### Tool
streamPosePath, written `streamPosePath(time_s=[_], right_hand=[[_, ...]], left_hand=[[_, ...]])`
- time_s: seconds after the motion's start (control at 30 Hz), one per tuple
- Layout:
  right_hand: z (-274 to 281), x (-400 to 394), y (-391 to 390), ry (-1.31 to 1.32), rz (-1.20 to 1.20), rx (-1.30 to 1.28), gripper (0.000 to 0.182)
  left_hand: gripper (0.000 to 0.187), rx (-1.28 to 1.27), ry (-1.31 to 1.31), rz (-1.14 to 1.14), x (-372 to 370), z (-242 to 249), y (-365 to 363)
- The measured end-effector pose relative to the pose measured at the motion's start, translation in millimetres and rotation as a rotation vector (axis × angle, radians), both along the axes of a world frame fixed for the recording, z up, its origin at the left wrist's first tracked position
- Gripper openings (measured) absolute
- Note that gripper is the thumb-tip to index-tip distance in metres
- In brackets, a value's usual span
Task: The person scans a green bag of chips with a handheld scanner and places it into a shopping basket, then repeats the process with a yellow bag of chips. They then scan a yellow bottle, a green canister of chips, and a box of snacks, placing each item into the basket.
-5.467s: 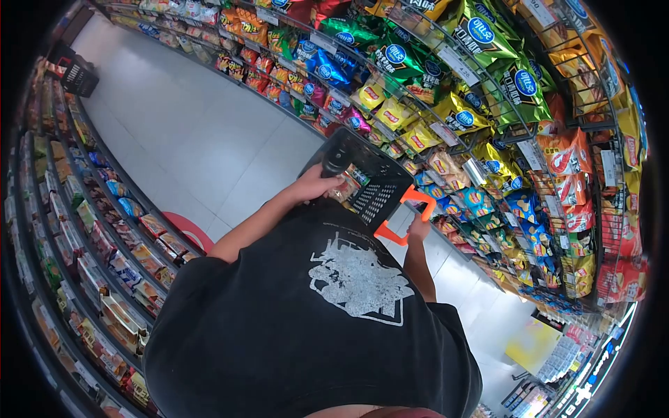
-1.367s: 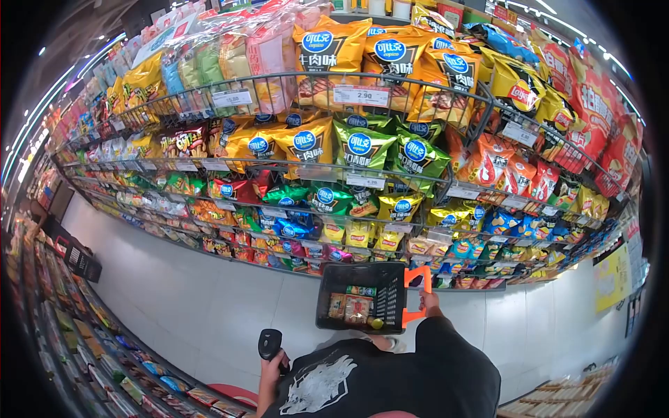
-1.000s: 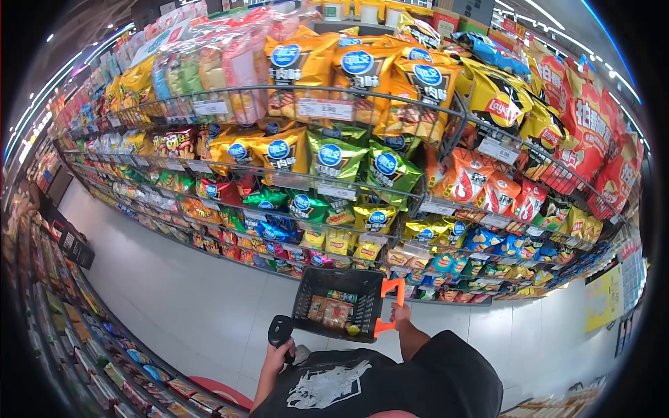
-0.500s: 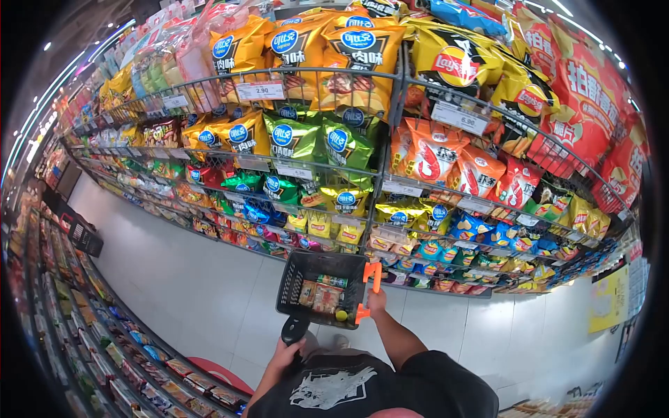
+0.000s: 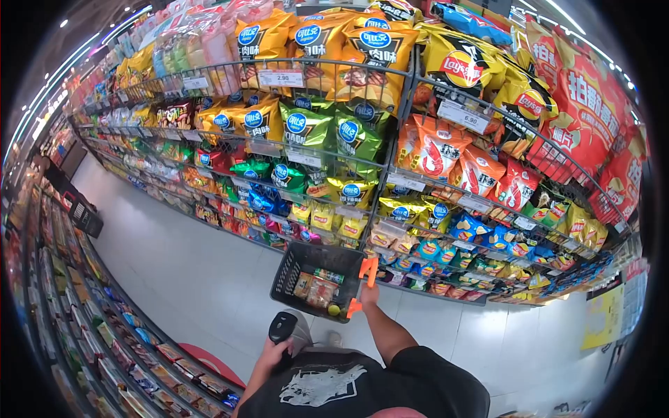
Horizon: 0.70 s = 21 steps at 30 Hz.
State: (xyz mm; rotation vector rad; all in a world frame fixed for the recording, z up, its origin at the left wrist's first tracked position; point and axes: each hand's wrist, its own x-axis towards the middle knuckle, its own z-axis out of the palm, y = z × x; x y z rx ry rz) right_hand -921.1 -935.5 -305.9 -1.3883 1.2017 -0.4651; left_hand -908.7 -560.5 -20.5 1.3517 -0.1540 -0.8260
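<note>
- Nearest, at bottom centre, a black cloth shirt (image 5: 432, 383) with a pale print covers the person's torso.
- Just above it, lower left of centre, the left hand (image 5: 273, 350) is wrapped around a black handheld device with a rounded head (image 5: 282, 326).
- At lower centre, the right hand (image 5: 369, 295) is closed on the orange handle (image 5: 368, 269) of a black perforated plastic basket (image 5: 288, 267).
- Inside the basket lie tan packaged food (image 5: 320, 292), a green packet (image 5: 329, 276) and a small yellow-green round item (image 5: 334, 309).
- Beneath spreads a pale tiled floor (image 5: 188, 268).
- Beyond, wire-fronted shelves of colourful snack bags (image 5: 366, 136) fill the upper frame.
</note>
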Motion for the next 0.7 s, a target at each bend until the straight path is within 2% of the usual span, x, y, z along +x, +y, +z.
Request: streamPosePath(time_s=[0.07,0.2,0.27,0.3,0.4,0.5,0.57,0.67,0.7], right_hand=[[68,1,10,-0.069,-0.04,0.105,0.022],[5,8,-2,0.056,-0.022,-0.048,0.021],[-21,2,-5,0.045,0.011,-0.131,0.021],[-22,-10,3,0.061,0.001,-0.093,0.022],[1,6,-6,0.074,-0.033,-0.026,0.023],[41,3,6,0.136,-0.071,0.035,0.025],[66,8,11,0.175,-0.086,0.071,0.026],[71,9,20,0.232,-0.083,-0.038,0.03],[69,7,17,0.337,-0.051,-0.167,0.032]], left_hand=[[0.006,-0.01,0.007,0.001,4,-5,5],[0.007,-0.022,0.077,-0.011,19,-12,9],[0.007,-0.013,0.061,-0.169,45,-34,14],[0.009,0.0,0.06,-0.251,54,-38,22],[0.024,0.111,0.073,-0.316,95,5,6],[0.036,0.176,-0.071,-0.343,128,13,5],[0.035,0.133,-0.062,-0.319,149,10,12],[0.027,0.102,0.04,-0.345,186,-5,27],[0.023,0.102,0.093,-0.366,196,-13,34]])
